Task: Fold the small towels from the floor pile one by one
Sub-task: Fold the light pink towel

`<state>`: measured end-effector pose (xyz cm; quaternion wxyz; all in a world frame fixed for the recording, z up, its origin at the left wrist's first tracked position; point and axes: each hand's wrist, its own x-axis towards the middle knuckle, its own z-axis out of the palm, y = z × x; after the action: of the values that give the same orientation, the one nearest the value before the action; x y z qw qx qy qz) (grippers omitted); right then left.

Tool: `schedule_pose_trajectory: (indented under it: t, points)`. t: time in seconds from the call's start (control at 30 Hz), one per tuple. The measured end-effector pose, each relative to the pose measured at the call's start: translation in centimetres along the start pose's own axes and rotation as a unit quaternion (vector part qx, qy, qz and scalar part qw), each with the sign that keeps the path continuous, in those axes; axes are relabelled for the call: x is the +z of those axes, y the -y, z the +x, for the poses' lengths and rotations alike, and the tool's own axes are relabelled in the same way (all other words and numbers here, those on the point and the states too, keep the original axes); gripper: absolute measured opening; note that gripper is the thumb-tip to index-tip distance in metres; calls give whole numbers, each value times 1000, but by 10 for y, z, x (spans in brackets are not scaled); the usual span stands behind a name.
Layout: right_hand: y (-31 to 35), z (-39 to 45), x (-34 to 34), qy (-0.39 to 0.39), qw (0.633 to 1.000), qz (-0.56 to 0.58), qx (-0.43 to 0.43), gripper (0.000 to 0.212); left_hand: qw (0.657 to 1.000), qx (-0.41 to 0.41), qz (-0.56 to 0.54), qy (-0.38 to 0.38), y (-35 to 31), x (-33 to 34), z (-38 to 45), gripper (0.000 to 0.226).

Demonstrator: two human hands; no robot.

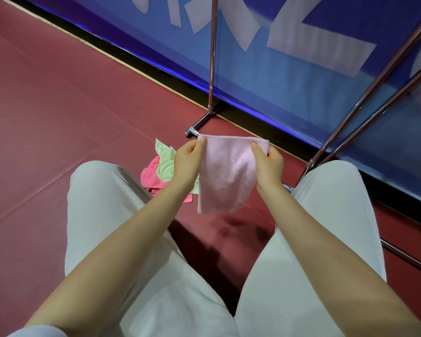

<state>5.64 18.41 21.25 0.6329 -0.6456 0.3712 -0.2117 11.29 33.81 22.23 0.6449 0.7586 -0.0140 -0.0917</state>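
A pale pink small towel (pixel 226 173) hangs in the air between my knees. My left hand (pixel 187 159) pinches its top left corner, and my right hand (pixel 267 164) pinches its top edge near the right corner. The cloth droops below both hands with its lower edge loose. Behind my left hand lies the floor pile (pixel 164 166): a light green towel on top of a bright pink one, partly hidden by my wrist and the held towel.
I sit above a dark red floor (pixel 58 117), my light grey trouser legs (pixel 102 215) on either side. A chrome rack frame (pixel 212 69) stands ahead and to the right, its foot bar near the towel. A blue banner wall (pixel 301 69) lies behind.
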Motion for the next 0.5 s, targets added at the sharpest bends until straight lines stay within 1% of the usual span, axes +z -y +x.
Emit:
schedule_pose_trajectory:
  t: [0.1, 0.23, 0.3, 0.37, 0.43, 0.5]
  points:
    - [-3, -3, 2, -6, 1000, -22, 12, 24, 999, -33, -25, -6, 2, 10, -6, 38]
    - [-1, -8, 5, 0, 1000, -28, 10, 17, 995, -68, -74, -4, -2, 15, -10, 44]
    - [0, -10, 6, 5, 1000, -30, 2, 16, 991, -80, -103, 5, -4, 18, -13, 37]
    - [2, -12, 6, 9, 999, -33, -8, 17, 990, -70, -117, 31, -5, 22, -16, 29]
    - [6, -14, 4, 14, 999, -31, -16, 19, 989, -55, -124, 52, -5, 26, -20, 34]
    - [10, -17, 2, 27, 999, -25, -29, 19, 989, -48, -128, 56, -5, 30, -22, 45]
